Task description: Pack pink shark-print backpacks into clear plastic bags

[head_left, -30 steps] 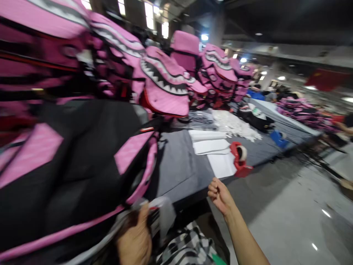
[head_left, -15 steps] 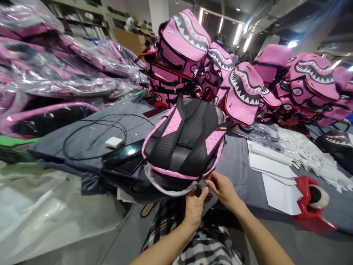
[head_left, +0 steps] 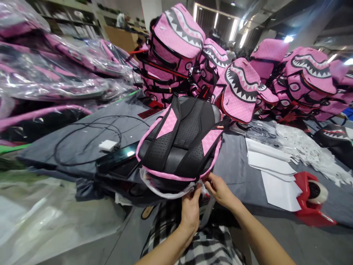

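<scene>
A pink-and-black backpack (head_left: pixel 183 147) lies straps-up at the near edge of a grey-covered table (head_left: pixel 231 158), directly before the person. A whitish strip (head_left: pixel 168 195) curves around its near end. The left hand (head_left: pixel 190 211) pinches the strip's right end between thumb and fingers; the right hand (head_left: pixel 222 191) has its fingertips drawn together just beside it, at the backpack's near right corner, though what they grip cannot be told.

The handwork at this corner appears to be under way, not finished; how much is left there does not show. The backpack's upper side has no clear film over it. At left, pink bags (head_left: pixel 55 84) are already in clear plastic; on the far side, pink shark-mouth backpacks (head_left: pixel 239 88) stand uncovered. To the right lie white sheets (head_left: pixel 267 158) and a red tape dispenser (head_left: pixel 306 209).
</scene>
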A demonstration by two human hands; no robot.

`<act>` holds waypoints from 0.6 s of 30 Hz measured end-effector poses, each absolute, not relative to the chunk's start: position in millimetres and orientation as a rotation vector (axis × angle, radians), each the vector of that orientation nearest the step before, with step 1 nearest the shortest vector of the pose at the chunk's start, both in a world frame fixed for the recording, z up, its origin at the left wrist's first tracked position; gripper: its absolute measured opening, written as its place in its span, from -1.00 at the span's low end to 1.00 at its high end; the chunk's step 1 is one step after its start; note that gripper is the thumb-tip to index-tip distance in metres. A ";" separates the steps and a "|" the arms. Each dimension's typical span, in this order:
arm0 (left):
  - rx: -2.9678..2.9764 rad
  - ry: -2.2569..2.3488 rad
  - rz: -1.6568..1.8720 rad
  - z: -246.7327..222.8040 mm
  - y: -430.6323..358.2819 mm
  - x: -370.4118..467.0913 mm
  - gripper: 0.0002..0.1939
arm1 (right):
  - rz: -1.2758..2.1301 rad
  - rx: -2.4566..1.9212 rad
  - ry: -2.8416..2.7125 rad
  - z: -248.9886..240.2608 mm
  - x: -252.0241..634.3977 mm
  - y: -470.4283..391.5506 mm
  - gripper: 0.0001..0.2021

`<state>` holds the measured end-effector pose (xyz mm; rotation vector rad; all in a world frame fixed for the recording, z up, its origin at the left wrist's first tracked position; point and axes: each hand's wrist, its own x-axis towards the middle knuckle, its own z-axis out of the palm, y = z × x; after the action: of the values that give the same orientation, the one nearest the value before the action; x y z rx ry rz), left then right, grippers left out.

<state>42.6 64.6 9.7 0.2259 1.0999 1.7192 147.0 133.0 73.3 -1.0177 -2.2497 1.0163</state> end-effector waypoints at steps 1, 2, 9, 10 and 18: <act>0.258 1.133 1.729 9.9 65.0 41.5 -0.47 | 0.992 -1.030 -2.261 69.3 145.1 132.9 -0.90; 0.291 1.162 1.739 10.2 65.3 40.5 -0.48 | 0.959 -1.045 -2.268 66.0 143.5 132.4 -0.88; 0.287 1.182 1.808 14.2 67.6 41.7 -0.46 | 0.771 -1.159 -2.071 58.9 138.9 123.1 -0.94; 0.259 1.162 1.817 14.7 67.6 42.1 -0.44 | 0.829 -1.144 -2.068 58.5 139.1 122.5 -0.88; 0.160 1.094 1.815 13.9 67.8 42.3 -0.39 | 1.583 -1.137 -1.904 60.1 144.1 134.4 -0.39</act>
<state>42.3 67.8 13.9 0.1601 1.0937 1.8151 144.1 134.4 60.1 -1.1369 -1.9036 1.5830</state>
